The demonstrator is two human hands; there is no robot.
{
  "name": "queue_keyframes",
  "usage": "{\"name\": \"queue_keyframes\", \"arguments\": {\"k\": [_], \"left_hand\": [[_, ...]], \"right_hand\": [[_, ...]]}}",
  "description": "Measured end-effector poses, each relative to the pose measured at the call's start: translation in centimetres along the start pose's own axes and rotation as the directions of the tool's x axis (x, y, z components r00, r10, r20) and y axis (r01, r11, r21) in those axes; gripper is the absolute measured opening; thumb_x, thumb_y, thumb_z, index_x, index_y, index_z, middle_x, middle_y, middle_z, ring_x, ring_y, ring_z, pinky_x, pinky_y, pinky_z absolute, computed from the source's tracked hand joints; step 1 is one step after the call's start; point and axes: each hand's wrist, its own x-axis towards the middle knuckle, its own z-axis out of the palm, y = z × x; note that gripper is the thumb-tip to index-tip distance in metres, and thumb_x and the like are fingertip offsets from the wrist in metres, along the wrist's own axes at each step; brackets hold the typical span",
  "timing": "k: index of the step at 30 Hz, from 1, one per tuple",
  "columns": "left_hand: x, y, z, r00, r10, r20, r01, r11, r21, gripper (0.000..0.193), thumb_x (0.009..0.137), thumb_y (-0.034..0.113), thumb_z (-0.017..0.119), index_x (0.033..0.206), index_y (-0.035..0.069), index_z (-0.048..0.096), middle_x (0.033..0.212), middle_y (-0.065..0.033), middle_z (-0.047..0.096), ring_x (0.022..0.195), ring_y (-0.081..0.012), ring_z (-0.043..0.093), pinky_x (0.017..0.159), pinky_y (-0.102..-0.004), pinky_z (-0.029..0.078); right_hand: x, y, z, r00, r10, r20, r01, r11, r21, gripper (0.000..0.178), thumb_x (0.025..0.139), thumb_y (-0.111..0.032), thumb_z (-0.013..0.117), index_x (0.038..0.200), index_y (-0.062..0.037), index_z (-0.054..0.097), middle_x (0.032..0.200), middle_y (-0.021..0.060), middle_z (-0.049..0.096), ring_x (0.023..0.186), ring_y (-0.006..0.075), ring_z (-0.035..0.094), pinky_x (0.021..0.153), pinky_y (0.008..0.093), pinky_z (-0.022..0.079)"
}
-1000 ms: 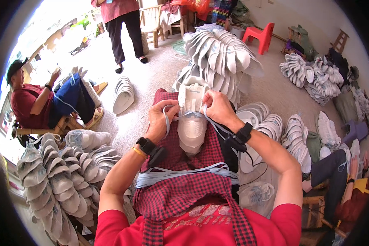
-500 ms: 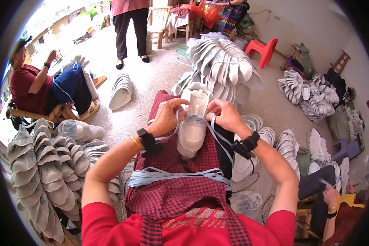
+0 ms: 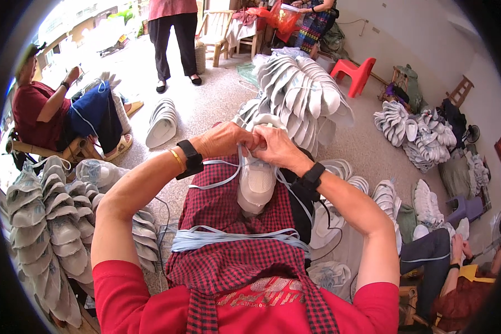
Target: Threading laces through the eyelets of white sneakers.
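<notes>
A white shoe upper [image 3: 256, 186] rests on my lap over the checked apron [image 3: 211, 206], its rounded toe towards me. My left hand [image 3: 231, 140] and my right hand [image 3: 278, 146] meet above its opening, fingers pinched close together. Both are closed on a pale blue shoelace [image 3: 221, 182], whose loose ends hang down either side of the upper. The fingertips and the eyelets beneath them are partly hidden. Across my waist lies a bundle of pale blue laces [image 3: 239, 240].
Stacks of nested shoe uppers stand at the left [image 3: 55, 222], ahead [image 3: 300, 89] and at far right [image 3: 417, 131]. A red plastic chair [image 3: 355, 72] is beyond. One person [image 3: 44, 111] sits at left, another [image 3: 442, 273] at right; a third [image 3: 172, 39] stands ahead.
My hands have come together from either side of the shoe's opening, now touching above it. The right hand has moved left, and the left hand slightly right and up.
</notes>
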Motion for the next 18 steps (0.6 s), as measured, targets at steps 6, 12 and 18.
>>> {"name": "queue_keyframes", "arguments": {"k": [6, 12, 18], "left_hand": [[-0.2, 0.2, 1.1, 0.987, 0.054, -0.15, -0.062, 0.997, -0.048, 0.018, 0.074, -0.004, 0.07, 0.09, 0.003, 0.067, 0.08, -0.013, 0.068, 0.077, -0.0316, 0.068, 0.071, -0.0396, 0.053], [-1.8, 1.5, 2.1, 0.969, 0.062, -0.237, -0.048, 0.997, 0.067, 0.023, 0.095, 0.02, 0.06, 0.098, -0.001, 0.068, 0.087, -0.0179, 0.067, 0.082, -0.0292, 0.066, 0.073, -0.0387, 0.051], [-2.4, 1.0, 3.7, 0.838, -0.286, -0.465, 0.131, 0.932, -0.337, 0.027, 0.099, 0.017, 0.053, 0.11, -0.001, 0.068, 0.083, -0.015, 0.07, 0.074, -0.0192, 0.066, 0.071, -0.0337, 0.052]], "right_hand": [[-0.2, 1.4, 0.7, 0.998, -0.058, -0.011, 0.057, 0.997, -0.055, 0.012, 0.078, -0.004, 0.062, 0.088, 0.0001, 0.057, 0.076, 0.0192, 0.062, 0.078, 0.0381, 0.063, 0.069, 0.0452, 0.048], [-2.8, 2.7, -9.6, 0.978, -0.209, 0.018, 0.183, 0.805, -0.565, 0.019, 0.077, 0.001, 0.058, 0.095, -0.0018, 0.053, 0.089, 0.0168, 0.053, 0.089, 0.0356, 0.051, 0.079, 0.045, 0.043], [-15.5, 7.5, -27.5, 0.929, 0.2, -0.312, -0.368, 0.588, -0.72, 0.01, 0.081, -0.005, 0.06, 0.09, -0.0029, 0.056, 0.084, 0.017, 0.061, 0.085, 0.0361, 0.057, 0.076, 0.0434, 0.043]]}}
